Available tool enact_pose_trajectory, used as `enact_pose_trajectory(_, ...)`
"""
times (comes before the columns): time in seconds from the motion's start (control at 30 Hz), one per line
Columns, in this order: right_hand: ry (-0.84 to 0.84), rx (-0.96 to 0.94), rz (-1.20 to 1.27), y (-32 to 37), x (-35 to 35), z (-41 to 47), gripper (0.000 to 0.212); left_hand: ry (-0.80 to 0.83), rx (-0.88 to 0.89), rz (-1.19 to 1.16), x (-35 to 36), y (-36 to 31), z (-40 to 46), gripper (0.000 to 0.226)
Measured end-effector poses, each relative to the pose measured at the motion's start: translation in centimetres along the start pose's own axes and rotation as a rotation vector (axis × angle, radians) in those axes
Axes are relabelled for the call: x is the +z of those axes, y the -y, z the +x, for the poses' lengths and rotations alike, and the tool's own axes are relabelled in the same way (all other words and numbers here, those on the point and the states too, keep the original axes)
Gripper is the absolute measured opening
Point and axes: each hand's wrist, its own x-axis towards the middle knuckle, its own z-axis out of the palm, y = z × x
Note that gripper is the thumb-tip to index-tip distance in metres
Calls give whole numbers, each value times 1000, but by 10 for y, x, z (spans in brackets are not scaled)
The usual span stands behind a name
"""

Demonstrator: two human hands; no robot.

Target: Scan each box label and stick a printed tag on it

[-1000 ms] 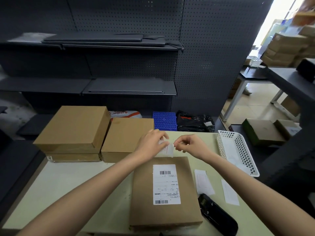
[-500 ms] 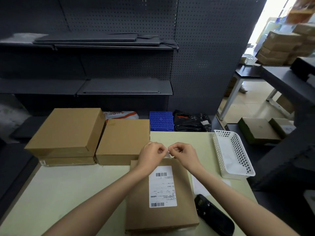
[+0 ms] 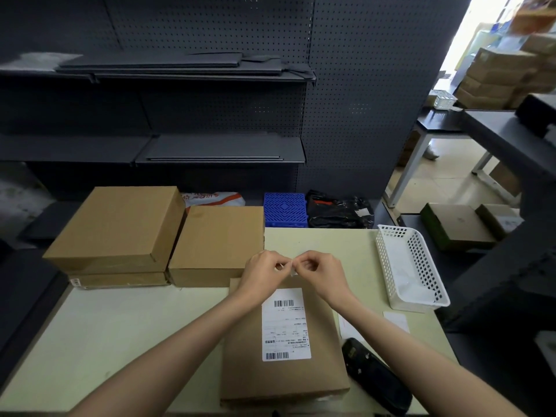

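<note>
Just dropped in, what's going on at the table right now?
A person's left hand and right hand pinch a small white tag between them, above the far end of the labelled box. The tag isn't stuck on yet. The black scanner lies to the right of the box.

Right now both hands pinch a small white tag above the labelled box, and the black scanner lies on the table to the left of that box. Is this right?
Not quite. The head view shows the black scanner lying right of the labelled box, not left. The rest holds: the left hand and right hand pinch the small white tag above it.
</note>
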Motion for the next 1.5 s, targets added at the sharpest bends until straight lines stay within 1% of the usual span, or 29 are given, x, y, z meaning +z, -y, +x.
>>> enact_pose_trajectory(0.13, 3, 7, -42, -2, -4, 1, 7, -50, -22, -4, 2, 3, 1, 17)
enact_pose_trajectory(0.27, -55, 94, -58, -20, -23, 3, 8, -118, -79, -46, 1, 6, 6, 13)
enact_pose_trajectory(0.4, -133, 171, -118, -48, -50, 1, 8, -144, -129, -72, 4, 6, 15, 10)
enact_pose_trajectory(0.53, -193, 236, -193, -71, -80, -7, 8, -143, -200, -178, 13, 5, 24, 6)
enact_pose_trajectory(0.77, -265, 350, -263, -112, -118, -25, 14, -132, -143, -232, 35, -7, 31, 3)
enact_pose_trajectory(0.87, -298, 380, -257, -127, -135, -37, 11, -132, -98, -259, 45, -14, 35, 8)
enact_pose_trajectory(1.03, -414, 418, -237, -145, -165, -43, 11, -105, -94, -317, 63, -29, 44, 16)
enact_pose_trajectory(1.13, -466, 421, -227, -154, -182, -40, 12, -90, -86, -353, 71, -39, 47, 16)
enact_pose_trajectory(1.27, -411, 452, -299, -168, -195, -28, 15, -94, -109, -392, 80, -46, 48, 12)
enact_pose_trajectory(1.4, -291, 493, -395, -179, -195, -14, 37, -98, -185, -468, 84, -43, 44, 8)
enact_pose_trajectory(1.43, -280, 491, -397, -178, -193, -13, 38, -87, -203, -503, 84, -42, 43, 10)
enact_pose_trajectory(1.5, -237, 445, -365, -174, -184, -9, 34, -85, -233, -529, 83, -38, 39, 16)
